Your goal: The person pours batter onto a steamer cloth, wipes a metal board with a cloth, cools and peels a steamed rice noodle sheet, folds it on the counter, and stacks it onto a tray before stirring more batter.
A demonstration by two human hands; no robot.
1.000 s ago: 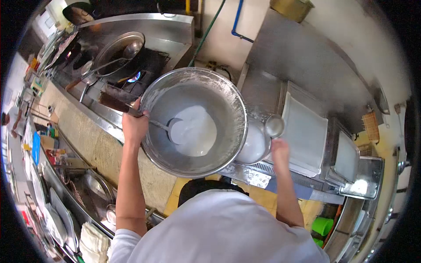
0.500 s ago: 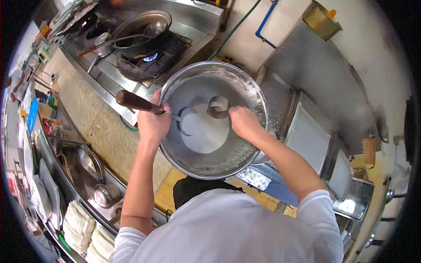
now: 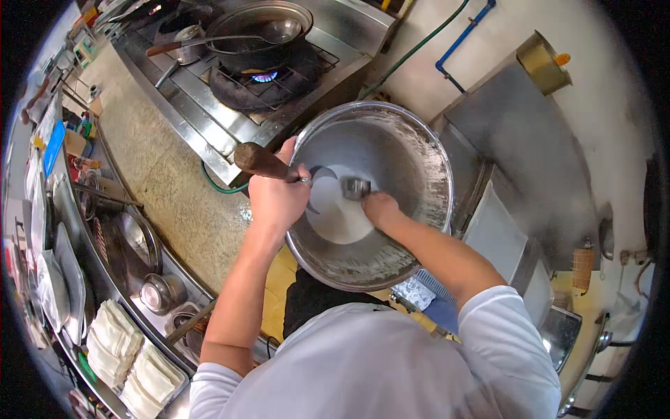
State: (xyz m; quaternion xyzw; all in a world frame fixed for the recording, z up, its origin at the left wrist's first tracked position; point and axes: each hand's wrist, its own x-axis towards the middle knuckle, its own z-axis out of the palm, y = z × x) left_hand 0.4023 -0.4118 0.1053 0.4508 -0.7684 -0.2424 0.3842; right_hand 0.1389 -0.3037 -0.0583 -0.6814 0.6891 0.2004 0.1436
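A big metal bowl (image 3: 427, 157) with white residue smeared on its wall is tilted in front of me, a pool of white liquid (image 3: 340, 225) at its bottom. At its left rim, my left hand (image 3: 276, 199) is closed around the wooden-handled ladle (image 3: 259, 160), with a finger along the rim. The ladle's round head is partly sunk in the liquid. Inside the bowl, my right hand (image 3: 384, 209) grips a small metal cup (image 3: 356, 187), slightly blurred, just over the liquid. Its contents cannot be made out.
A wok (image 3: 262, 52) with a strainer-like ladle across it sits over a lit burner (image 3: 264, 77). Stacked folded white cloths (image 3: 112, 342) and metal pots (image 3: 162, 293) line the left counter. White trays (image 3: 488, 234) stand at right; a green hose (image 3: 419, 52) runs behind.
The bowl, with both hands, has shifted right in view and tilts more toward me. The small cup has moved lower, closer to the ladle head. My left hand still holds the ladle.
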